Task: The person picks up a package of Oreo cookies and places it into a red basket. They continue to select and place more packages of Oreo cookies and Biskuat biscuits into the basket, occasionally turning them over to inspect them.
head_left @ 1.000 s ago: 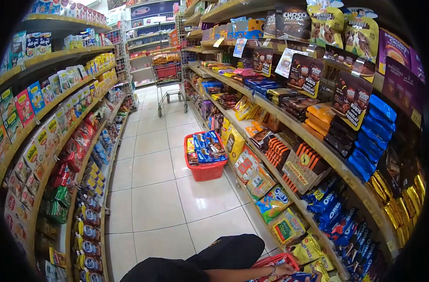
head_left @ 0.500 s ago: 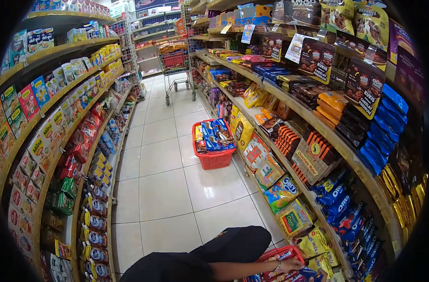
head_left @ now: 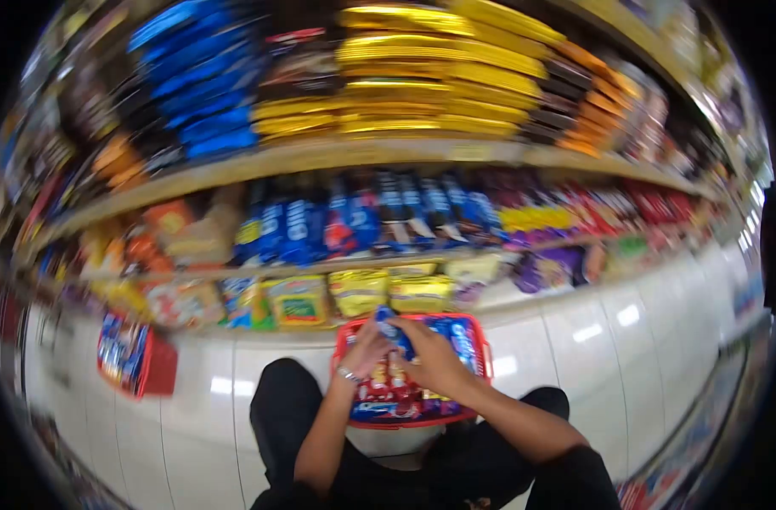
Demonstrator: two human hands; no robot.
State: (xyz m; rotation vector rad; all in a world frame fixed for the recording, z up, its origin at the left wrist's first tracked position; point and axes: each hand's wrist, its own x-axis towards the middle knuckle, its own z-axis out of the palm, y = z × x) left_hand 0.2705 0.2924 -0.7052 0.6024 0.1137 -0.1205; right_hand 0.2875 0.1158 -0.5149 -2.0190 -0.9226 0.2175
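Note:
Between my knees on the floor is a red shopping basket [head_left: 423,422] filled with packaged snacks, among them red packs [head_left: 379,395] and blue packs [head_left: 462,340]. Over its far half, my left hand [head_left: 366,353] and my right hand [head_left: 436,357] come together around a small blue snack packet [head_left: 394,334]. The fingers of both are closed on it, though motion blur hides its print. A bracelet circles my left wrist.
A second red basket [head_left: 160,364] with packs stands on the tiles to the left. Ahead, shelves hold blue Oreo packs [head_left: 296,228], yellow bags [head_left: 422,292] and stacked gold packs [head_left: 405,68]. White floor tiles [head_left: 203,425] surround me.
My view has swung right and down, from along the aisle to the shelf and near basket. Both hands now show on a blue packet; before, one hand was visible at that basket.

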